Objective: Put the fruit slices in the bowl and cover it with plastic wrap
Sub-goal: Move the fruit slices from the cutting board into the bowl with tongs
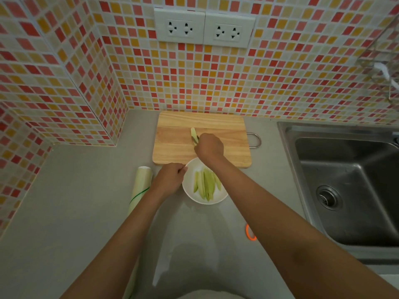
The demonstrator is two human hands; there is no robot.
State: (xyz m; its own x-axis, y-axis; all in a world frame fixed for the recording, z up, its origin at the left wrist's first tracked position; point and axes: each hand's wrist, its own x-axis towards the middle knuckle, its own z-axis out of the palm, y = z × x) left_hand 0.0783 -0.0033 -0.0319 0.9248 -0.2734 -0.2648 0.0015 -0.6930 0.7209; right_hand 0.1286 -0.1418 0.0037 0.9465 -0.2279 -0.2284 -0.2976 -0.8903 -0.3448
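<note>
Fingers of the right hand (209, 147) curl round the near end of a fruit slice (193, 134) on the cutting board (177, 145), and the far end of that slice pokes out beyond the knuckles. Fingers of the left hand (170, 180) pinch the near-left rim of the white bowl (220, 196), which sits on the desk (86, 212) just in front of the board.

Risks, as I judge them: the slice looks slick, so a loose hold could let it slip onto the board or the desk on the way over. If the left hand pulls on the rim while the right one drops its load, the bowl could tip or skid and spill what is inside. Later, the plastic wrap roll (140, 186), lying just left of the bowl, may roll when tugged, and wrap tends to cling to itself rather than to a rim.

Count: one slice visible in the right hand, though more may be hidden under it; about five or six slices in the bowl (207, 186), overlapping too much to be sure; one bowl, one board, one roll, two hands.
</note>
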